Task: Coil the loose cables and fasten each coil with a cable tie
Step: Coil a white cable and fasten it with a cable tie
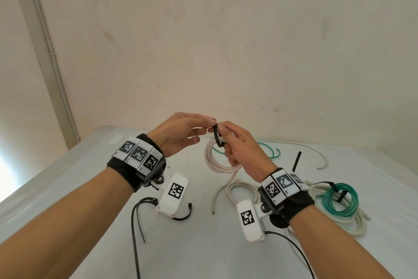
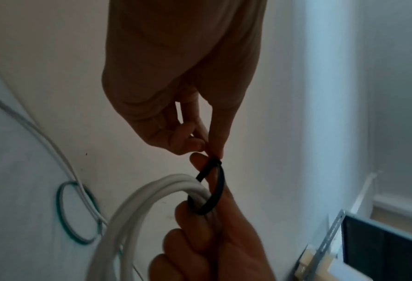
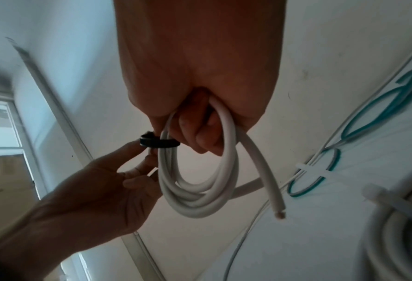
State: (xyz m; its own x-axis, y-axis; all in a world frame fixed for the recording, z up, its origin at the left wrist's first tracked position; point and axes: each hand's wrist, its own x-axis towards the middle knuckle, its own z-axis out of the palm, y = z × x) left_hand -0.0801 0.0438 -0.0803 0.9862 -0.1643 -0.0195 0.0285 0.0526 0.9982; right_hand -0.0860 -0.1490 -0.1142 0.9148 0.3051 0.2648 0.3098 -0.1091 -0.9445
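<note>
I hold a coil of white cable [image 1: 217,161] up over the table. My right hand [image 1: 226,141] grips the coil, fingers curled through its loops [image 3: 200,199]. A black cable tie [image 1: 217,137] is looped loosely round the strands at the top of the coil [image 2: 218,190]. My left hand [image 1: 209,125] pinches the tie near its head [image 2: 215,160] with thumb and fingertips. In the right wrist view the tie [image 3: 159,143] crosses the strands, and one cut cable end [image 3: 280,215] hangs free.
On the grey table [image 1: 67,188] lie loose black ties [image 1: 138,217], a small white coil [image 1: 237,188], a green coil [image 1: 339,199] on an off-white coil [image 1: 352,222], loose green cable [image 1: 269,150] and a long pale cable [image 1: 316,154]. A wall stands close behind.
</note>
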